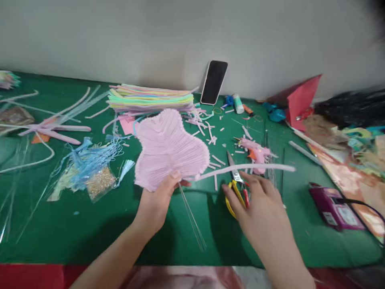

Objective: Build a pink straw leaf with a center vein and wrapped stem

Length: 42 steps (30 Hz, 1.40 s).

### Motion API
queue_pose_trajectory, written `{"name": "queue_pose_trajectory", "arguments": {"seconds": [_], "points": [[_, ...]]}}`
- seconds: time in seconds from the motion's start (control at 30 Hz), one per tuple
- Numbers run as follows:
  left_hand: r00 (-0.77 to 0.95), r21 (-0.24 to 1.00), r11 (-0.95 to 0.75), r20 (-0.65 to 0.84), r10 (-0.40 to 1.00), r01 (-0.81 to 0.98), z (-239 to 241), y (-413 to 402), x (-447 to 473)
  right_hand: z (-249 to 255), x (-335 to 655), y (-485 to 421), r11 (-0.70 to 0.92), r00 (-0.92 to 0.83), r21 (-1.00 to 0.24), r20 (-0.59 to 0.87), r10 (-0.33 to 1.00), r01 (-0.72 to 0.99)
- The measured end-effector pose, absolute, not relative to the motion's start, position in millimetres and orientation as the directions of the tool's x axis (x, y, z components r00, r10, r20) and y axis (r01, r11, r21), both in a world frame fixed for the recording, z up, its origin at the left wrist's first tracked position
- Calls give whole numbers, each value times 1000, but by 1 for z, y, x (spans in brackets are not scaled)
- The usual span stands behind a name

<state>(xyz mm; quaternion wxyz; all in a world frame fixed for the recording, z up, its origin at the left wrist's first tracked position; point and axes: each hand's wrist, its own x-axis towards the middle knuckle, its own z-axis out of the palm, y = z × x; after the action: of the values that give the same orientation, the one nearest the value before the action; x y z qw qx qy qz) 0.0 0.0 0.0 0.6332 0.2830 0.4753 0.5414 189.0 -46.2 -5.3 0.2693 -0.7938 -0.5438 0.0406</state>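
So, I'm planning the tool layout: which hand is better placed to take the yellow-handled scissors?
Probably the right hand: it is open, right by the yellow-handled scissors, while the left hand grips the pale pink pipe-cleaner piece.

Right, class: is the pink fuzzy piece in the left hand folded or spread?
Spread: the pink fuzzy piece fans wide from the left hand, its ridged face and wavy edge showing.

1 head-worn view, facing forward and down, near 2 hands [156, 204] [260, 204], green table [325, 249], wall [120, 40] beyond
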Motion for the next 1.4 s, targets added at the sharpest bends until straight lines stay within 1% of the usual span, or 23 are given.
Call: {"name": "queue_pose_trajectory", "arguments": {"seconds": [0.07, 0.1, 0.13, 0.17, 0.2, 0.23, 0.27, 0.33, 0.5, 0.73, 0.83, 0.9, 1.0, 1.1, 1.17, 1.27, 1.4], "points": [[-25, 869, 262, -300, 954, -419, -5, -2, 1, 1, 178, -40, -213, 350, -749, 27, 936, 627], [-25, 869, 266, -304, 952, -417, -6, -2, 2, 3, 173, -38, -203, 306, -847, -51, 951, 490], [-28, 870, 271, -309, 951, -411, -7, -3, 2, 4, 167, -35, -200, 259, -917, -112, 959, 345], [-37, 873, 273, -314, 949, -405, -7, -3, 3, 5, 162, -33, -198, 191, -966, -166, 968, 164], [-48, 877, 279, -322, 945, -392, -6, -3, 3, 4, 157, -31, -200, 147, -980, -197, 969, 11], [-62, 882, 284, -330, 942, -377, -5, -3, 3, 3, 152, -30, -200, 134, -975, -213, 968, -99], [-67, 885, 296, -341, 938, -358, -3, -2, 4, 2, 148, -28, -202, 139, -964, -227, 964, -172], [-71, 887, 325, -366, 928, -328, -2, -2, 4, -1, 144, -26, -205, 154, -949, -245, 957, -239], [-66, 865, 330, -381, 922, -378, -8, -4, 4, -6, 142, -25, -161, 194, -956, -211, 958, -245], [-54, 867, 310, -357, 932, -389, -18, -5, 4, -8, 139, -25, -138, 263, -981, -171, 950, -137], [-64, 896, 288, -327, 943, -338, -18, -5, 5, -8, 138, -25, -139, 268, -987, -156, 951, -80], [-78, 925, 245, -278, 957, -291, -17, -4, 5, -7, 137, -25, -142, 254, -988, -153, 955, -61], [-108, 945, 187, -222, 969, -267, -13, -4, 7, -7, 134, -27, -134, 237, -984, -160, 958, -120], [-124, 943, 184, -225, 966, -276, -11, -5, 11, -8, 129, -29, -136, 239, -971, -182, 954, -196], [-153, 950, 184, -227, 962, -254, -11, -6, 12, -8, 127, -29, -152, 261, -966, -206, 943, -211], [-212, 971, 163, -199, 957, -173, -13, -7, 13, -8, 124, -29, -166, 290, -967, -218, 932, -193], [-256, 989, 148, -145, 956, -11, -15, -9, 10, -8, 122, -31, -152, 289, -982, -180, 940, -116]]}}
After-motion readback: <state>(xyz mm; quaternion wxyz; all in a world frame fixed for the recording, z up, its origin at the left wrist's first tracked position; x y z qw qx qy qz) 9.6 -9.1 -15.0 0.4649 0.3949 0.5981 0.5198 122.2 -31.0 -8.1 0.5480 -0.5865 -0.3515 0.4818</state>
